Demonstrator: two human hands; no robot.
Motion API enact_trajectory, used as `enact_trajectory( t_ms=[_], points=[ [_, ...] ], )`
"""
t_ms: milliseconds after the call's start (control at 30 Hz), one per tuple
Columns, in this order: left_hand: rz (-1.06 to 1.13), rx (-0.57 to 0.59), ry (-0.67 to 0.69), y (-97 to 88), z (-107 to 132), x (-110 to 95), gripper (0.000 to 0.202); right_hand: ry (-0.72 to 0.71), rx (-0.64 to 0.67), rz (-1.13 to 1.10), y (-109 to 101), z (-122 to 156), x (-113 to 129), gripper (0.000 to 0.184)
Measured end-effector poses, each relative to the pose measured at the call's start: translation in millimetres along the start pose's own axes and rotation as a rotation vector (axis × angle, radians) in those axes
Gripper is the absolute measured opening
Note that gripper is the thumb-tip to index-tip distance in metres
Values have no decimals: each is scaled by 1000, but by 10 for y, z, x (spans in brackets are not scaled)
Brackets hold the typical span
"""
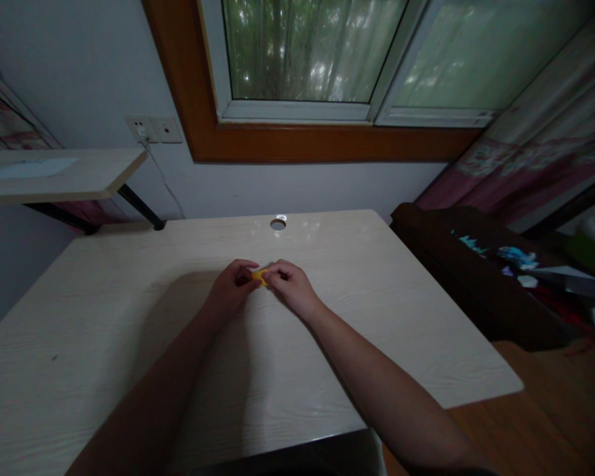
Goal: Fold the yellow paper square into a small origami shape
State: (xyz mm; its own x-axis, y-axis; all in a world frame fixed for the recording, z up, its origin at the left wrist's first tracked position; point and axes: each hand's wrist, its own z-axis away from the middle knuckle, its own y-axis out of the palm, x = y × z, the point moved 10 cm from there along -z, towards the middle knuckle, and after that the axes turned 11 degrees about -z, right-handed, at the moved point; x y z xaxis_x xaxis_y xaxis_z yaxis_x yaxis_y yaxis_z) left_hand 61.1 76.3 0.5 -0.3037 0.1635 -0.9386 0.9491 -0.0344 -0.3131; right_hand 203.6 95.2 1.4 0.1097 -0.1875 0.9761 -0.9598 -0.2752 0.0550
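Note:
Both hands meet over the middle of the pale wood-grain desk [377, 330]. Between their fingertips is a small, flat yellow piece [260, 277], partly covered by the fingers; its exact kind cannot be made out. My left hand [232, 287] pinches its left side between thumb and fingers. On the other side, my right hand [291, 283] has thumb and fingertips closed on the right part of the piece. The piece is at or just above the desktop.
A round cable hole [277, 225] sits near the desk's back edge. At the left stands a raised shelf [89, 178] on black legs. A dark object [297, 456] is at the near edge. Right of the desk is a dark brown piece of furniture [426, 264] with clutter.

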Motion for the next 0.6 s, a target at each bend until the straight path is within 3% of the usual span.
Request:
enact_trajectory(
  t_ms=[267,600],
  points=[
    [34,23,-5,31,-14,35,36,-48,9,66,-3,-10,61,21],
    [8,-32,-47,-40,-10,48,34,-2,7,30,4,-22,-24,24]
  ],
)
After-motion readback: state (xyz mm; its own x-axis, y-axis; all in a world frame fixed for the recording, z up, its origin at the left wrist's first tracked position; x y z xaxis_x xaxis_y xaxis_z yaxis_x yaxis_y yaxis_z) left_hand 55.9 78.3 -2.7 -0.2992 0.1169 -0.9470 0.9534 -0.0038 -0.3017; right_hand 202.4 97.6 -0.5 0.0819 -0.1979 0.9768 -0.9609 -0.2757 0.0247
